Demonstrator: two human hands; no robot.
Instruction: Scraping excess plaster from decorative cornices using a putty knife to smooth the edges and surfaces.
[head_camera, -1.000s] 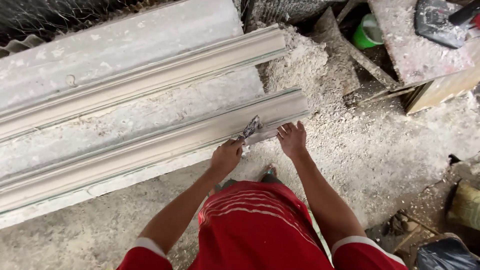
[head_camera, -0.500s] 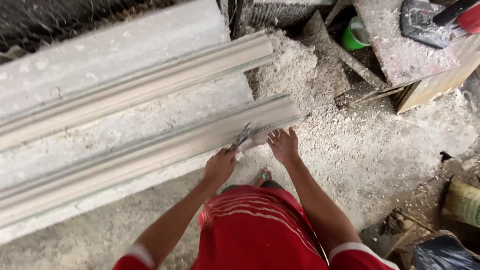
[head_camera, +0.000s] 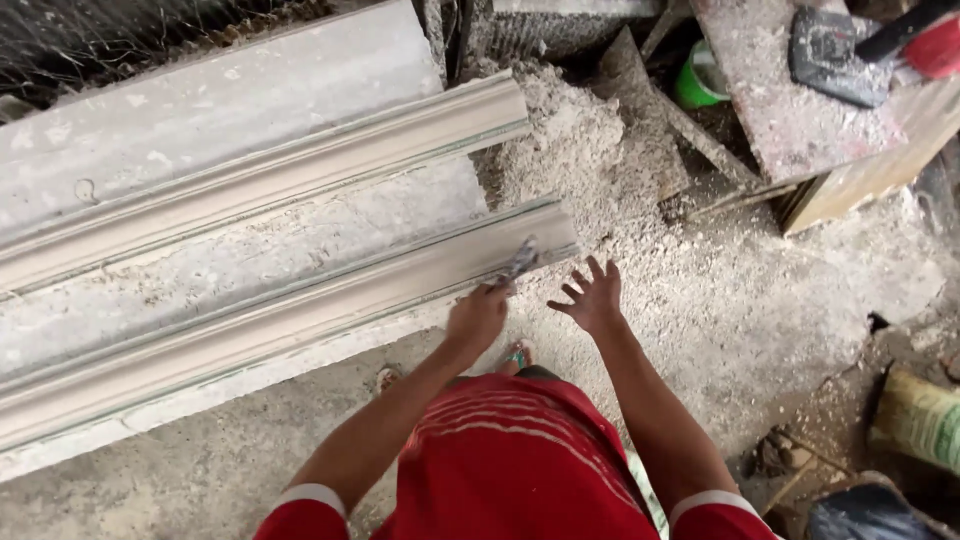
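grey plaster cornice moulding (head_camera: 300, 320), long and ribbed, lies on a dusty slab; its end sits by a crumbly rubble heap (head_camera: 580, 150). left hand (head_camera: 476, 318) fisted round a small metal scraper (head_camera: 517, 262), blade touching the moulding's near end. right hand (head_camera: 592, 297) empty, fingers spread, hovering just beside that end over gritty floor. second moulding (head_camera: 260, 190) lies parallel behind.

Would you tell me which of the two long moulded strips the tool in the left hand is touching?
The nearer moulded strip, lowest in the picture. The left hand presses its scraper against that strip's end; the farther strip lies untouched.
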